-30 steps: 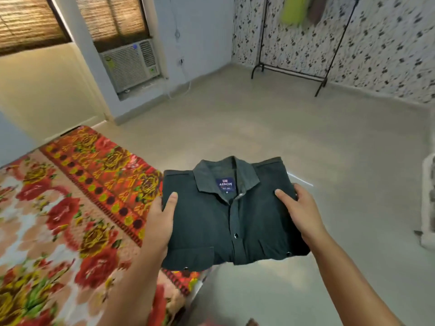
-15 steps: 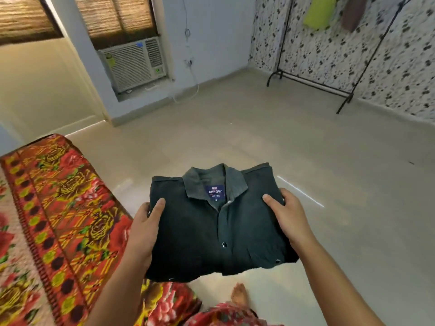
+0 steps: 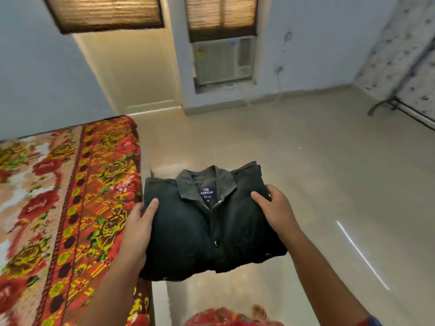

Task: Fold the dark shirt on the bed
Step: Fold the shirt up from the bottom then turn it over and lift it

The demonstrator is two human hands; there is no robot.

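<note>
Dark shirt, folded, has moved off the bed corner; left grip and right grip still clasp its sides: folding seems done.

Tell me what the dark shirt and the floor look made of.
The dark shirt looks like matte woven cloth, perhaps cotton: it creases softly. The floor seems polished stone or tile: it mirrors a bright streak.

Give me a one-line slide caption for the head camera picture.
Left hand and right hand hold the folded dark shirt in the air beside the floral-covered bed.
</note>
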